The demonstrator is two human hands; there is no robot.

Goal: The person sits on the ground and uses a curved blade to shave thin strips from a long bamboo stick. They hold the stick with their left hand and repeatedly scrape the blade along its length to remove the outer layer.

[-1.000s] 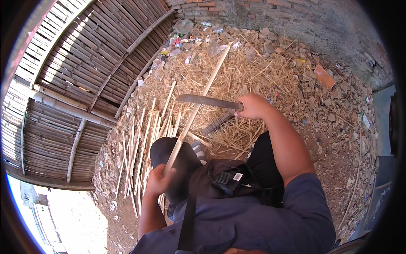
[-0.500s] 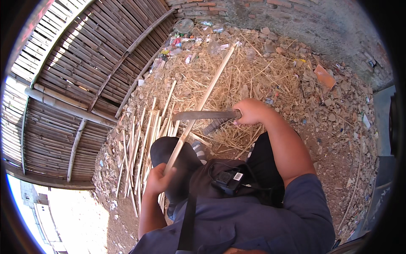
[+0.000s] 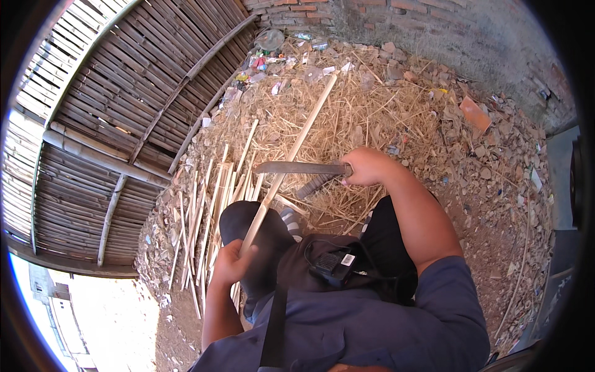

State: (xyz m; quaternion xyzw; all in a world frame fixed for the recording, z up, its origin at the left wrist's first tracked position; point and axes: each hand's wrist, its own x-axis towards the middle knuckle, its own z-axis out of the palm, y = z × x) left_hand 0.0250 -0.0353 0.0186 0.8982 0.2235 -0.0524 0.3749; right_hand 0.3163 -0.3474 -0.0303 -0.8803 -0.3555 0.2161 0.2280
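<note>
My left hand (image 3: 233, 261) is closed round the near end of a long pale bamboo strip (image 3: 303, 132). The strip slants up and away to the right, over my left knee. In my right hand (image 3: 367, 166) is the handle of a machete (image 3: 300, 168), whose dark blade points left and lies across the strip. Whether the blade presses into the strip or only rests on it, I cannot tell. Beneath the machete, near my feet, a dark ridged cylindrical piece (image 3: 315, 185) sits partly hidden.
Several cut bamboo strips (image 3: 214, 204) lie in a pile to my left. Shavings (image 3: 372, 111) cover the ground ahead, with litter and rubble around them. A bamboo slat wall (image 3: 118, 87) stands at left, a brick wall (image 3: 446, 37) at the back. A black device (image 3: 333, 266) rests on my lap.
The bamboo strip has drawn back slightly toward me, its far end lower and further left. My right hand and the machete have barely shifted.
</note>
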